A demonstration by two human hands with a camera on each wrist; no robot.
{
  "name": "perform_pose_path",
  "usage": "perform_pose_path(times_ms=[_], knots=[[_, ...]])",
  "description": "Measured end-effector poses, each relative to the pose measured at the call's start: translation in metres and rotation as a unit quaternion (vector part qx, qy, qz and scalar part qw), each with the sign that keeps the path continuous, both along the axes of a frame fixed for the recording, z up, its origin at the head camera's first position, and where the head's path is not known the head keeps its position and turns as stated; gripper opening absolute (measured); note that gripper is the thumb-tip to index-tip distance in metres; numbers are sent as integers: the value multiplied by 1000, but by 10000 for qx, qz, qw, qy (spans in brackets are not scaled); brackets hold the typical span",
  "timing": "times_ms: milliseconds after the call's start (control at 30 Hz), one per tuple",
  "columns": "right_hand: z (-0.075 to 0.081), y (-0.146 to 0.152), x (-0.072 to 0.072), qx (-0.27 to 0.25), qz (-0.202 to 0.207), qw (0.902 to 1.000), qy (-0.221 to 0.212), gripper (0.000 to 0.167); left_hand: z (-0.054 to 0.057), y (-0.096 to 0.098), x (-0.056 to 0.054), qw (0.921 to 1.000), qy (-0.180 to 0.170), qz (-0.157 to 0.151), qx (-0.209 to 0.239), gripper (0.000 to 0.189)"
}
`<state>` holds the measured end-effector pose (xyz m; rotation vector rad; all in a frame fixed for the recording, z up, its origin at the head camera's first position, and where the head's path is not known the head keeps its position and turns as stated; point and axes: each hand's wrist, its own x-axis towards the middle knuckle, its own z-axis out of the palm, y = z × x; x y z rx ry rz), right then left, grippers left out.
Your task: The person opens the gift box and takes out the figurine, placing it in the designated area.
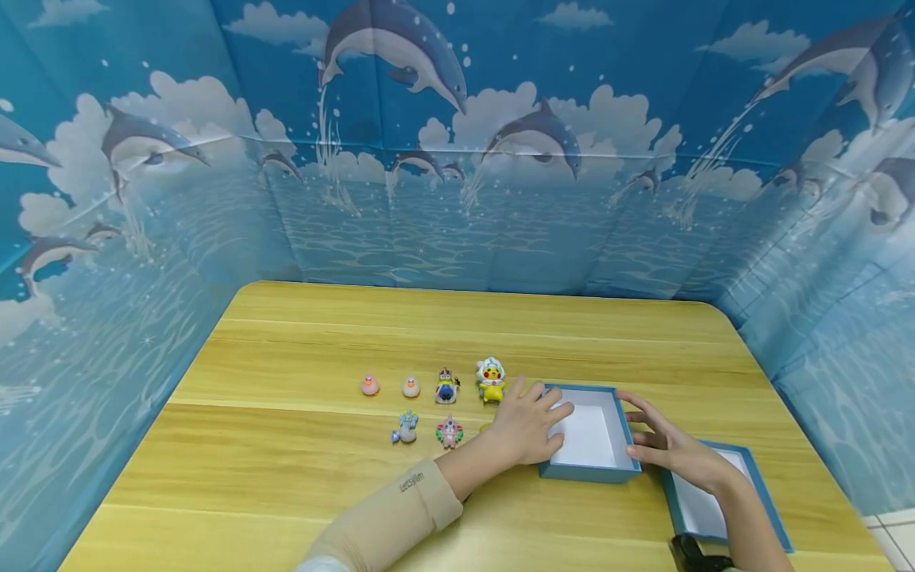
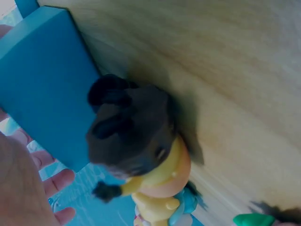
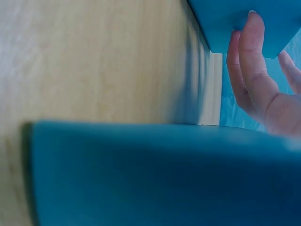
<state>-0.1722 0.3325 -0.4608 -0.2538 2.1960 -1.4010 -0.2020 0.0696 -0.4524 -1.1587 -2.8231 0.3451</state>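
Note:
A blue box point(image 1: 589, 472) with a white inside stands open side up on the table. My left hand point(image 1: 527, 421) lies over its left edge, fingers spread and reaching across the rim. On the opposite side, my right hand point(image 1: 668, 451) has its fingertips at the outer right wall, the fingers gently bent. In the left wrist view, a figurine with a dark head and yellow body point(image 2: 136, 132) is beside the box; my left forearm and hand mostly hide it in the head view. A yellow figurine in a white hood point(image 1: 491, 381) stands just left of my left fingers.
A blue lid-like tray point(image 1: 704, 496) lies under my right forearm. Left of the box are a pink duck point(image 1: 369, 385), a white duck point(image 1: 411, 387), a crowned figurine point(image 1: 446, 387), a grey-blue figurine point(image 1: 406, 427) and a pink-and-green figurine point(image 1: 449, 432). A dolphin-print curtain point(image 1: 443, 230) borders the table.

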Motion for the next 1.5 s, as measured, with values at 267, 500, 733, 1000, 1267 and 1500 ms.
perform_pose_path(times_ms=[267,500,733,1000,1267,1500], knots=[[0,0,-1,-141,13,9999,-77,73,1,7,-8,9995,-104,119,-268,47],[-1,0,-1,-197,67,9998,-43,73,7,21,-9,9933,-140,256,-1117,42],[-1,-1,0,-150,64,9998,62,73,10,33,-8,9805,61,495,-1900,48],[0,-1,0,-171,44,9998,-22,73,8,38,-5,9806,-62,395,-1919,46],[0,0,0,-171,45,9998,-67,73,6,41,-7,9843,-488,372,-1656,48],[-1,-1,-1,-181,58,9998,-55,72,6,44,-7,9815,-703,411,-1735,46]])
